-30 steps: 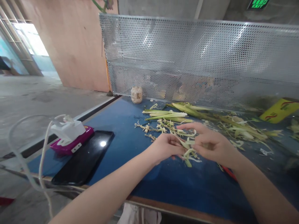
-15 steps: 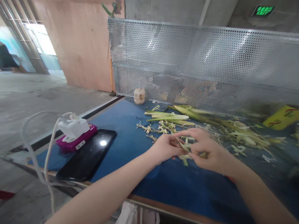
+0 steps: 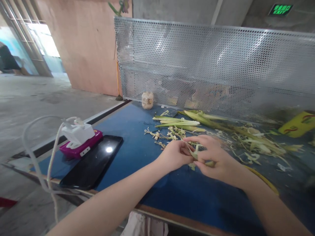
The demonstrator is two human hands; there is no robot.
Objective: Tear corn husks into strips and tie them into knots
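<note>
Just above the near middle of the blue bench, both hands meet over a pale green leaf strip. The left hand pinches one end with curled fingertips. The right hand grips the other end between thumb and fingers, with loose ends dangling beneath. This looks like a folding or twisting job. It should go best with the two pinches close together, the strip taut and flat, and small turns from the fingertips rather than the wrists. The heap of leaf stalks lies farther back, and the black phone sits well off to the left.
</note>
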